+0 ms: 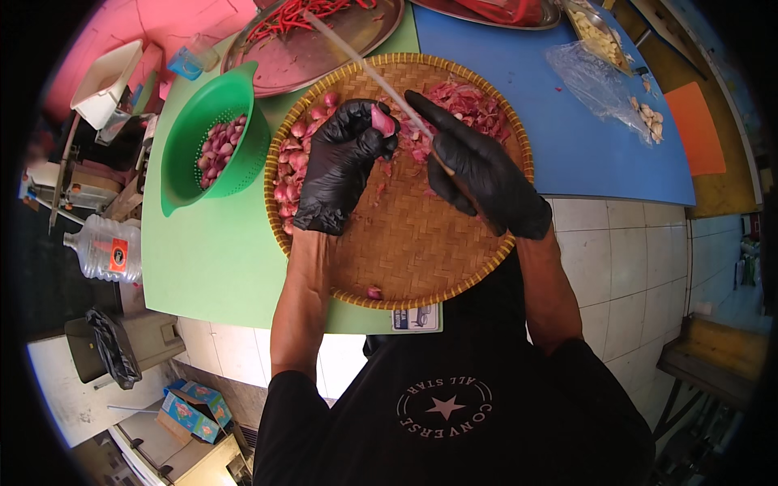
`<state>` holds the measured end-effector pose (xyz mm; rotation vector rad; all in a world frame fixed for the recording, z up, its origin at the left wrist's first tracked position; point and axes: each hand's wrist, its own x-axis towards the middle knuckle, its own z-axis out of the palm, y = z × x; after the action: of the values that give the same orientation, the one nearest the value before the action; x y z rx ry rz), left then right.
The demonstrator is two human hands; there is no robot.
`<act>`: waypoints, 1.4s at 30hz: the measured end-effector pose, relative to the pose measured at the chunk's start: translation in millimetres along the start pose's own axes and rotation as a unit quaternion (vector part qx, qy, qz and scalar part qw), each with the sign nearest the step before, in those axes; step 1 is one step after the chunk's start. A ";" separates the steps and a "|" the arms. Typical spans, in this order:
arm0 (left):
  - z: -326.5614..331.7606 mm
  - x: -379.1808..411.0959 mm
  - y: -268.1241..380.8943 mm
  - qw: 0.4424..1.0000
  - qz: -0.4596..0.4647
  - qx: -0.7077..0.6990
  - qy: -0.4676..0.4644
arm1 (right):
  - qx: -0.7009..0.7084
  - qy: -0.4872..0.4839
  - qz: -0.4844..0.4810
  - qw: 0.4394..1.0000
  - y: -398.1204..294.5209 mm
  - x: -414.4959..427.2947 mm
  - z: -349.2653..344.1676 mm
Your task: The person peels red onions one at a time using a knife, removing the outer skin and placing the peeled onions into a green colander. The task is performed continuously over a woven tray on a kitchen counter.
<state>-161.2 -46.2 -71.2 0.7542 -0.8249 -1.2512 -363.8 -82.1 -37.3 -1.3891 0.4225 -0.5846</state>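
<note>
My left hand [337, 164], in a black glove, pinches a pink shallot [383, 121] between thumb and fingers. In my gloved right hand [480, 167] is a knife [371, 70], its long narrow blade slanting up to the left, past the shallot. Both hands are above a round woven bamboo tray [419, 249]. Unpeeled shallots [292, 167] are heaped along its left side, partly hidden by my left hand. Loose shallot skins [471, 109] lie at the upper right. One shallot [374, 293] rests by the near rim.
A green colander [246, 161] holding peeled shallots [222, 146] stands left of the tray. Beyond is a metal platter [346, 42] with red chillies [298, 18]. On the blue tabletop [595, 164] lie a clear plastic bag [598, 85], garlic cloves [651, 121] and a garlic-filled tray [598, 39].
</note>
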 end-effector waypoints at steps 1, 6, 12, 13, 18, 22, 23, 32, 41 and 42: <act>1.1 -0.2 -0.4 1.000 0.003 0.003 0.008 | 0.005 -0.014 0.012 1.000 -0.8 -1.2 1.9; 2.8 -1.8 -4.3 0.999 0.013 -0.033 0.014 | 0.005 -0.056 -0.035 0.998 1.7 2.7 12.4; -8.2 3.9 -6.2 0.999 0.011 -0.033 -0.036 | -0.034 -0.008 0.015 0.999 5.0 5.8 -1.5; -8.6 4.4 -6.8 0.998 0.011 -0.039 -0.041 | -0.036 0.017 0.025 0.999 3.0 5.5 -2.1; -4.3 3.4 -4.4 1.000 0.005 -0.023 -0.001 | -0.072 0.088 0.045 0.992 1.1 5.9 -15.0; -9.3 -0.9 18.8 0.999 0.007 -0.028 0.031 | -0.132 0.170 0.104 0.971 -6.7 5.3 -9.8; -15.6 -1.1 27.7 0.998 0.044 0.000 0.043 | -0.141 0.186 0.097 0.967 -4.9 2.1 -10.5; -164.7 -4.2 165.0 0.625 0.209 0.713 0.242 | -0.122 0.169 0.069 0.976 14.5 -9.1 -8.9; 11.5 -85.8 61.1 0.614 -0.260 0.700 -0.255 | -0.088 0.169 0.080 0.978 21.1 -6.4 -17.5; 4.6 -91.7 48.0 0.640 -0.204 0.682 -0.289 | -0.077 0.164 0.079 0.980 19.7 -6.8 -17.5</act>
<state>-152.0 51.7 -38.7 1.8574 -2.3459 -1.0785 -376.9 -90.2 -59.7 -1.3939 0.8505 -0.6629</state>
